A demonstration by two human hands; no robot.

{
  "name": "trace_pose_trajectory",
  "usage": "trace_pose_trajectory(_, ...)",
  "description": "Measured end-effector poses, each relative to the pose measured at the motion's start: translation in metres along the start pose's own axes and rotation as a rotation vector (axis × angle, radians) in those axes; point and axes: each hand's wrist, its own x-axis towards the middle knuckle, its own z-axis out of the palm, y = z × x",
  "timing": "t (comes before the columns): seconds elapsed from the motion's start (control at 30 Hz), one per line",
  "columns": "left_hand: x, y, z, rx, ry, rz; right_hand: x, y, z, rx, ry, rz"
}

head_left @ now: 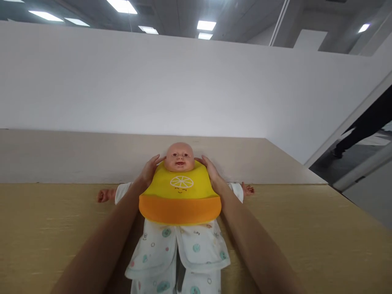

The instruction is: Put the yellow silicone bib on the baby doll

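Forearms (254, 241) frame bib (180, 195) between hands (149, 170) (212, 170)

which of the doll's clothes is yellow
The bib over the doll's chest, yellow above an orange pocket; the top and pants are white with small prints.

Clock ctr = bib (180, 194). Wall (171, 85) blocks 12; pale strip (232, 157) betw. it & doll's head (180, 151) is passable. L hand (149, 169) ~10, R hand (210, 168) ~2 crowd bib's sides. Forearms (101, 241) bar 8 & 4. Doll's arms (107, 195) jut to 9 & 3; open tabletop (39, 232) past both.
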Motion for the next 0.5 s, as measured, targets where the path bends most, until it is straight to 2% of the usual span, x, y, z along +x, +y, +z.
trace_pose_trajectory(0.17,-0.013,-0.005,0.007,-0.06,0.022,0.06,-0.01,0.004,-0.005,-0.033,-0.041,-0.113)
trace_pose_trajectory(0.27,-0.015,-0.009,0.009,-0.103,0.022,0.066,-0.01,0.009,-0.009,0.0,-0.064,-0.133)
trace_pose_trajectory(0.5,-0.011,-0.027,0.01,-0.218,0.0,0.058,-0.013,0.023,-0.019,0.089,0.011,-0.162)
